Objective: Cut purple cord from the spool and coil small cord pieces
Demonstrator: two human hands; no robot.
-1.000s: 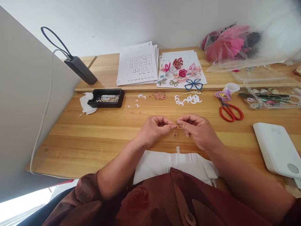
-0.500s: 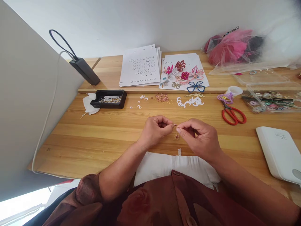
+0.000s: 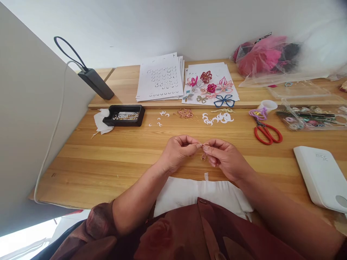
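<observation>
My left hand (image 3: 182,152) and my right hand (image 3: 225,156) meet fingertip to fingertip above the wooden table. Each pinches, between thumb and forefinger, a tiny reddish-brown piece (image 3: 202,145), mostly covered by the fingertips; its exact kind is too small to tell. Just under the fingers shows a small copper-coloured openwork piece (image 3: 203,156); whether it hangs from the pinch or lies on the wood I cannot tell. Beyond my hands lie copper-coloured loops with thin wire tails (image 3: 185,114) and white paper crescents (image 3: 227,117).
A black tray (image 3: 140,119) of beads stands at left. Red-handled scissors (image 3: 267,135), a white cup (image 3: 268,105), a clear parts box (image 3: 311,124) and a white device (image 3: 320,177) are at right. Behind, paper sheets (image 3: 159,77) and thread flowers (image 3: 211,87) rest on a raised ledge.
My right fingers have curled in, and its thumb and forefinger now touch the left fingertips over the piece. The whole view has shifted slightly.
</observation>
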